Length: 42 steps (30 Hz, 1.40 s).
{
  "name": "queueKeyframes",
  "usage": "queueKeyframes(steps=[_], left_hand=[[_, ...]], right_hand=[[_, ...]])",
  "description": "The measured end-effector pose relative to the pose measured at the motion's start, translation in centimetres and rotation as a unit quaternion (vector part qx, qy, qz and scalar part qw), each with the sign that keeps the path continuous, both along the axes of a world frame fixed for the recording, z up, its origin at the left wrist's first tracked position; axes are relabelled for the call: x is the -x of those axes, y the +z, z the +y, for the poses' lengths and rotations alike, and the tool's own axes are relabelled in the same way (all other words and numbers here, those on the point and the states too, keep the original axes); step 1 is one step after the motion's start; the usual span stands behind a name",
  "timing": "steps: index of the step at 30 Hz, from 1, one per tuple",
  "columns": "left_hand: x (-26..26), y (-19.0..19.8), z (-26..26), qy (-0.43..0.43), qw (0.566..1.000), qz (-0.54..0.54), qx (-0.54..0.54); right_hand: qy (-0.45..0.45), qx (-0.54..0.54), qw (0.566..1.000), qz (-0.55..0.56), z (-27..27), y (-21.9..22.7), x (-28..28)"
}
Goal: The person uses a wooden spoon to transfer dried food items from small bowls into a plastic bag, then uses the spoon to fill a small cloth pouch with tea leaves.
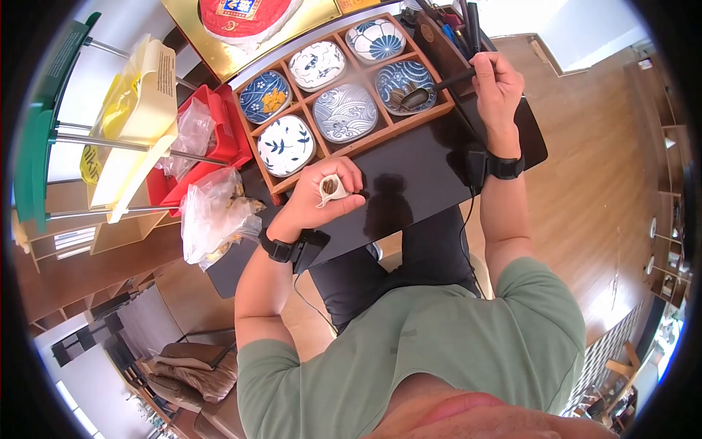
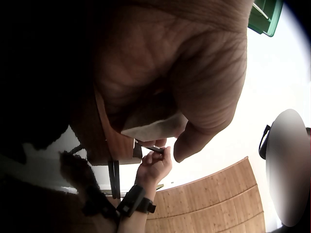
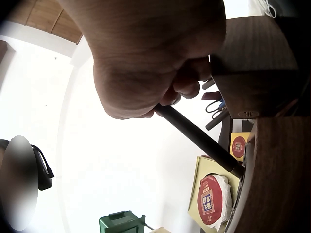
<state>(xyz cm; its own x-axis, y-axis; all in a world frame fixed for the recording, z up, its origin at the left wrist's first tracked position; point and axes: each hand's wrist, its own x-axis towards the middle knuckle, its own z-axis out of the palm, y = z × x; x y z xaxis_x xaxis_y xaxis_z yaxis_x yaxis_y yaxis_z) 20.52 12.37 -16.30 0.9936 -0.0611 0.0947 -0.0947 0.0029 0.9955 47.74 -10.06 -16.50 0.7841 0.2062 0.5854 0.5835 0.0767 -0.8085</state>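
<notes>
My left hand (image 1: 316,192) holds a small off-white cloth pouch (image 1: 339,192), its mouth facing up with dark brown bits inside. In the left wrist view the pouch (image 2: 153,129) is half hidden by the fingers. My right hand (image 1: 499,91) grips the black handle (image 3: 199,138) of a spoon (image 1: 415,99). The spoon's bowl is down in a blue wave-patterned dish (image 1: 409,71), beside some brown strips. That dish sits in the right front compartment of a wooden divided tray (image 1: 402,127), apart from the pouch.
Other patterned dishes fill the tray; one blue dish (image 1: 257,88) holds orange pieces. A dark wooden holder (image 1: 433,42) with tools stands behind the right hand. A round red-wrapped cake (image 1: 241,16) lies at the back. Plastic bags (image 1: 212,212) and a red bin (image 1: 232,121) are on the left.
</notes>
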Motion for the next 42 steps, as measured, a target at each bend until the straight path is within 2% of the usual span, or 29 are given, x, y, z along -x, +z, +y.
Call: queueKeyframes(steps=[9, 14, 20, 42], left_hand=[[0.0, 0.0, -0.1, 0.0, 1.0, 0.0, 0.004], [0.0, 0.2, -0.1, 0.001, 1.0, -0.002, 0.002], [0.0, 0.1, 0.0, 0.0, 1.0, -0.005, 0.0], [0.0, -0.1, 0.0, -0.002, 1.0, -0.01, 0.0]], right_hand=[[0.029, 0.012, 0.998, 0.056, -0.1, 0.1, 0.0], [0.0, 0.056, 0.994, 0.094, 0.3, 0.7, 0.5], [-0.001, 0.039, 0.988, 0.148, 0.5, 1.2, 1.1], [-0.015, 0.041, 0.981, 0.188, 0.3, 1.3, 0.5]])
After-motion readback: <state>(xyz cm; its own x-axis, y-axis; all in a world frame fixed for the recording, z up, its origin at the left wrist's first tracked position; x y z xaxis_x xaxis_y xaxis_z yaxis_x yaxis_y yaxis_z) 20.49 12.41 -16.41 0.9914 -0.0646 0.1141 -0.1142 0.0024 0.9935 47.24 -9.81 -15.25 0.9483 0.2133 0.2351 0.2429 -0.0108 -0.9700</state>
